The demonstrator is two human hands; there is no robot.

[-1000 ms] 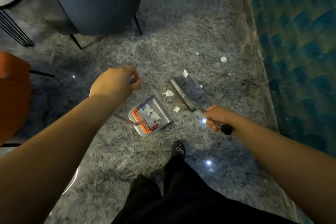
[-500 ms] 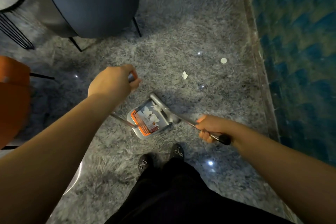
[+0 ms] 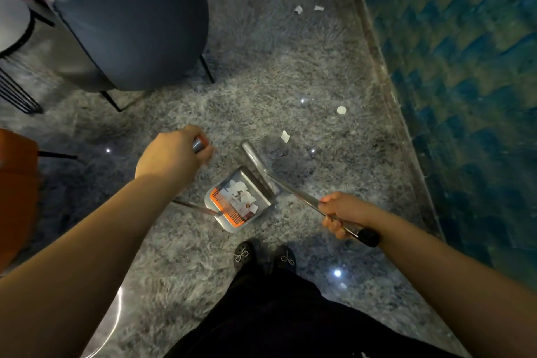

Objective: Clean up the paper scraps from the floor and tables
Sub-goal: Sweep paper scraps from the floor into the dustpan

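Mid-sweep, left hand (image 3: 171,155) gripping dustpan (image 3: 239,200) handle, right hand (image 3: 344,212) gripping broom (image 3: 257,161); next, probably reaching for scrap (image 3: 285,136) at one o'clock.

Glossy grey speckled floor (image 3: 290,73). Dustpan (image 3: 263,196) sits on it, holding white scraps. One paper scrap (image 3: 285,136) lies just beyond the pan; a round white disc (image 3: 341,110) farther out. More scraps (image 3: 298,9) scattered far up. Dark chair (image 3: 136,17) legs stand at left.
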